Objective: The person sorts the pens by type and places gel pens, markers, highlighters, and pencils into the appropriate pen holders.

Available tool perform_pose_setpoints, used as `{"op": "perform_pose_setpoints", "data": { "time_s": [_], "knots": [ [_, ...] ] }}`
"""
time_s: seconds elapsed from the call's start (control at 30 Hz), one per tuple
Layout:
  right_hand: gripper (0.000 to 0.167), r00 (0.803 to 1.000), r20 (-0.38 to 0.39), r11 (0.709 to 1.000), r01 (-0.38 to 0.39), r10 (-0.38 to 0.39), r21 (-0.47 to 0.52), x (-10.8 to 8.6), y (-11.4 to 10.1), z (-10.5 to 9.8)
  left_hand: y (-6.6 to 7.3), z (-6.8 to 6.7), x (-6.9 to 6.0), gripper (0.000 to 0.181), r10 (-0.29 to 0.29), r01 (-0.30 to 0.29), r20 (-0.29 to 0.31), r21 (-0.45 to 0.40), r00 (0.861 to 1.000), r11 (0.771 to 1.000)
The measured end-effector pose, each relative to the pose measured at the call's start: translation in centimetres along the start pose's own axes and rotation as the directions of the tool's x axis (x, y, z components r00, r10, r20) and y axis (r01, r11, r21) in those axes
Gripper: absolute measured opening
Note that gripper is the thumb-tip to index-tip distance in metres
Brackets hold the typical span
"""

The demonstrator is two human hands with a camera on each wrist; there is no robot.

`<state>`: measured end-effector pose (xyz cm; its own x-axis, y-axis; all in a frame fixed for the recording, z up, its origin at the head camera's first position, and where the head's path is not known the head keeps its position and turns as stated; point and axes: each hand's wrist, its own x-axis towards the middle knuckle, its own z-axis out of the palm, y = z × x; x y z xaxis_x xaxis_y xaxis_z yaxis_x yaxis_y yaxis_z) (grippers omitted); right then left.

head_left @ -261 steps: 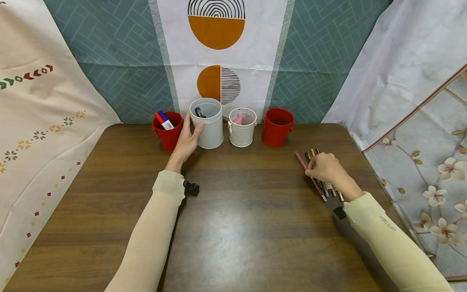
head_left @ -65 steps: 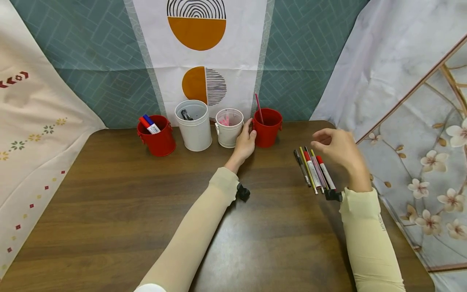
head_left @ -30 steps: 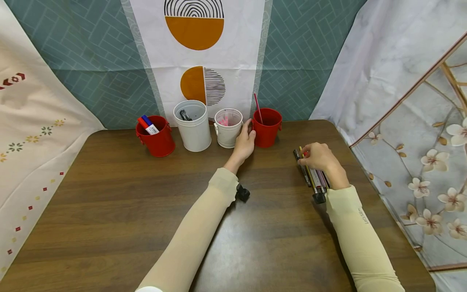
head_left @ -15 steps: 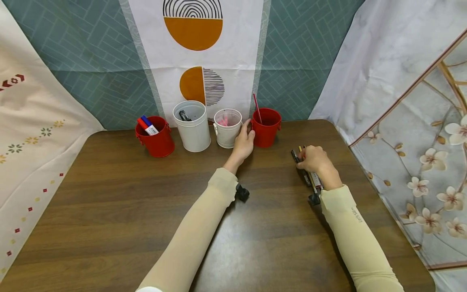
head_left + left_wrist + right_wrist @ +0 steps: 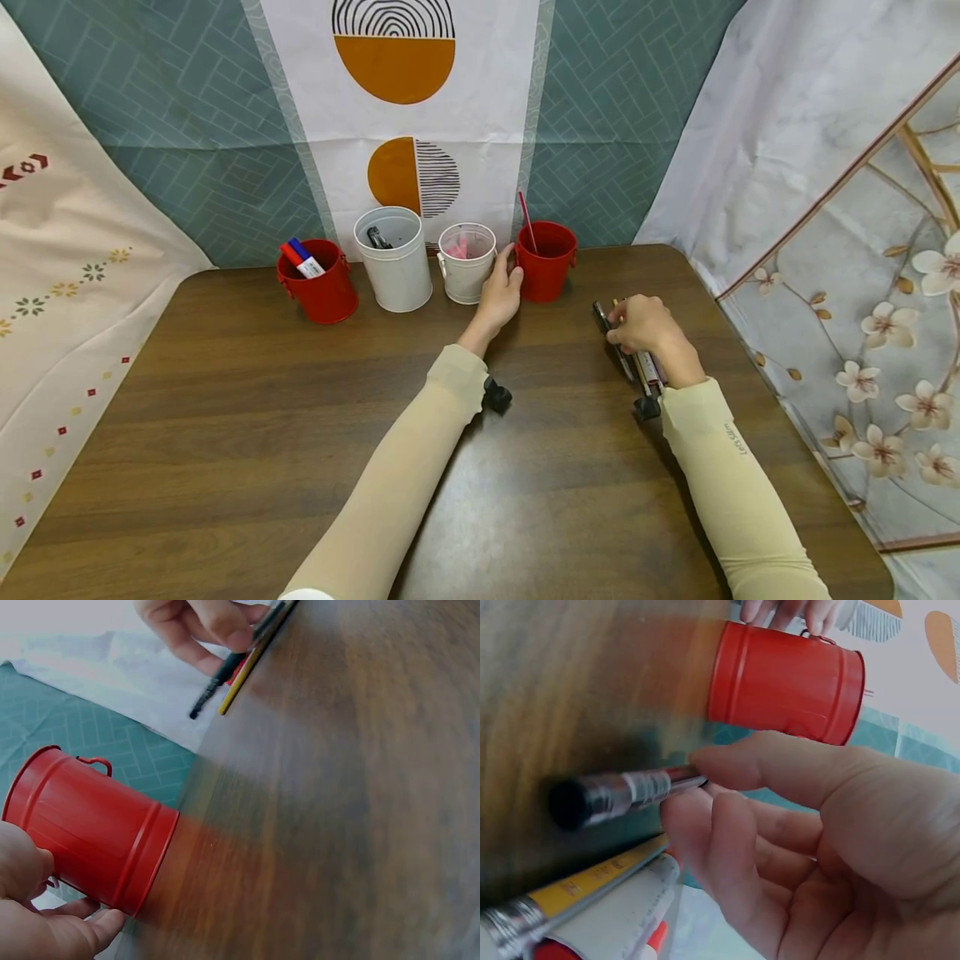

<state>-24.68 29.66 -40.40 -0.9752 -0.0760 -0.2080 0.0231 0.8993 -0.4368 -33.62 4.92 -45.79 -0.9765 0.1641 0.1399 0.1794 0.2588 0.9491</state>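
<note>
My right hand [image 5: 647,327] pinches a black pen [image 5: 641,787] between thumb and fingers, at the left side of a row of pens on the table. Beneath and beside that hand lie a yellow pencil [image 5: 592,877] and a white marker with red ends [image 5: 615,907]; the hand partly covers the row. Fingertips of my left hand [image 5: 498,296] rest against the side of the right-hand red bucket [image 5: 546,271], near its handle. A thin pinkish-red pencil [image 5: 527,221] leans upright in this bucket.
Left of the left hand stand a small white bucket [image 5: 467,279] with something pink inside and a tall white bucket [image 5: 401,275] with black pens or clips. Another red bucket [image 5: 326,296] at far left holds red and blue markers. A patterned cloth [image 5: 637,125] hangs behind the table.
The pinkish-red pencil went from the table into the right red bucket, and my left hand moved there from the tall white bucket. My right hand came down onto the row and took the black pen.
</note>
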Motion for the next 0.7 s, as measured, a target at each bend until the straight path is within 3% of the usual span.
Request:
{"op": "perform_pose_setpoints", "data": {
  "time_s": [0.27,0.7],
  "knots": [
    [0.028,0.997,-0.071,0.986,0.041,-0.03,0.163,-0.2,-0.2,-0.7,0.5,-0.4,-0.2,0.06,-0.017,0.017,0.027,0.014,0.999,1.0],
    [0.027,0.984,-0.15,0.969,0.13,-0.1,0.209,-0.3,0.2,-1.2,1.7,-0.9,-0.7,0.063,-0.018,0.014,0.074,0.057,0.997,0.998]
  ]
}}
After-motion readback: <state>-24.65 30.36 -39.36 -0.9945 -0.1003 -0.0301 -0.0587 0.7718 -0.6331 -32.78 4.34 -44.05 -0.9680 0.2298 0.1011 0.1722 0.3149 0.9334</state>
